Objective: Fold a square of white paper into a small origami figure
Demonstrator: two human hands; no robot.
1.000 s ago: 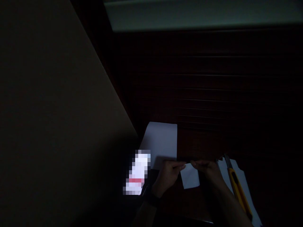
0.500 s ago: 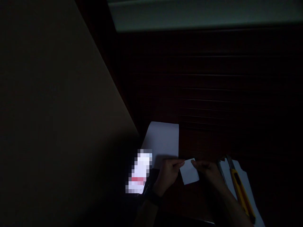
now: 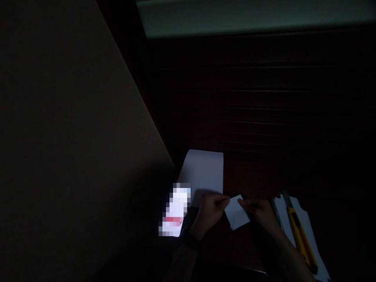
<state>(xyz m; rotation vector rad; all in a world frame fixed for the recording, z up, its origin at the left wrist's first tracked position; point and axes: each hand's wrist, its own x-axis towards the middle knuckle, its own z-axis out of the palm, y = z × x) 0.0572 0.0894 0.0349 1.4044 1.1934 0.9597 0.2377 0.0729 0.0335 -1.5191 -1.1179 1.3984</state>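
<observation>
The scene is very dark. Both my hands hold a small white piece of paper (image 3: 236, 213) low in the view, over a dark wooden surface. My left hand (image 3: 210, 213) pinches its upper left edge with fingers closed. My right hand (image 3: 259, 213) grips its right side, fingers closed. A dark band sits on my left wrist.
A larger white sheet (image 3: 204, 170) lies just behind my hands. A lit phone screen (image 3: 175, 209) glows left of my left hand. A yellow utility knife (image 3: 299, 233) rests on white paper scraps (image 3: 308, 231) at the right. A pale wall (image 3: 67, 137) fills the left; dark slatted wood (image 3: 264, 102) lies ahead.
The dark flap seen above the small paper a second ago is gone; the paper now shows more fully between my fingers and is tilted slightly. My hands stay in place.
</observation>
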